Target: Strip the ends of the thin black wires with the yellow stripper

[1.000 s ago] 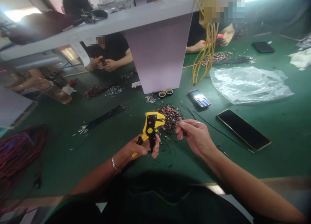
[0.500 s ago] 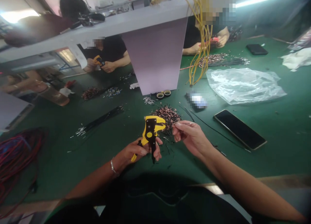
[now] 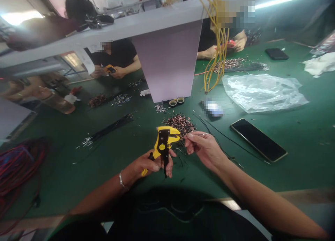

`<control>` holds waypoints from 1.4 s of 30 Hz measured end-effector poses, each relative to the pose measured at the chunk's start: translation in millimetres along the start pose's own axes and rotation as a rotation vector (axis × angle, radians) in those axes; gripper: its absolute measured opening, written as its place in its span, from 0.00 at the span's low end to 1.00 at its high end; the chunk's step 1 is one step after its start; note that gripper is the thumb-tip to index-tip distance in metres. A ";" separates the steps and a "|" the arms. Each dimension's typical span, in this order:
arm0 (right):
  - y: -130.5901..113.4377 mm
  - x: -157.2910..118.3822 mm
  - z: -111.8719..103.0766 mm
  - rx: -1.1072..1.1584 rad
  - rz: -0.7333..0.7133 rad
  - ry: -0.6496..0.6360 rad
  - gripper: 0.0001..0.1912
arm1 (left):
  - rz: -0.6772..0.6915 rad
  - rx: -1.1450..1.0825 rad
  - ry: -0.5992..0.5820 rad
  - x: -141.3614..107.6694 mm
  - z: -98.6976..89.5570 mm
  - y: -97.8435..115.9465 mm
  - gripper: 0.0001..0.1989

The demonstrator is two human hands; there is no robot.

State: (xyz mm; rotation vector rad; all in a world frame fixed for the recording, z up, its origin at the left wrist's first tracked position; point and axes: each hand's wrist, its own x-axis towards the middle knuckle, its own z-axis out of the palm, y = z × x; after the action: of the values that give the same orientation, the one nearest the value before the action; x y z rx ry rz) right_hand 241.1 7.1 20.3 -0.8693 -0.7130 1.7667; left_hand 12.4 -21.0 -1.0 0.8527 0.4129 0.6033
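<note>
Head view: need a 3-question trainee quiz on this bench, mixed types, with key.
1. True or false: the large phone lies apart from the clear plastic bag.
2. Fill in the number: ____ round rolls sit side by side near the foot of the pale upright panel.
3. Multiple choice: what does the left hand hold?
A) the large phone
B) the clear plastic bag
C) the yellow-and-black tool

Key: 1. True. 2. Two. 3. C.
</note>
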 end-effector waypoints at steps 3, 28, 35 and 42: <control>0.2 0.1 -0.6 -0.003 0.005 0.004 0.08 | -0.008 -0.006 0.018 0.2 0.2 0.1 0.28; 5.0 4.1 -3.5 -0.006 0.016 -0.019 0.08 | 0.039 0.105 0.158 -0.8 19.7 5.2 0.10; 4.7 5.6 -3.4 -0.009 0.031 -0.018 0.08 | 0.109 0.122 0.217 -3.3 14.7 -9.0 0.09; 7.3 11.3 -7.2 0.037 0.055 -0.029 0.08 | 0.061 0.157 0.252 -2.9 20.9 -11.3 0.10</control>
State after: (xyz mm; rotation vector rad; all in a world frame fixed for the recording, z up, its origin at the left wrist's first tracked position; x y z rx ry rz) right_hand 240.5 16.0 7.8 -0.8466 -0.6786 1.8395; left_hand 25.6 -40.5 2.7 0.9444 0.6718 0.7460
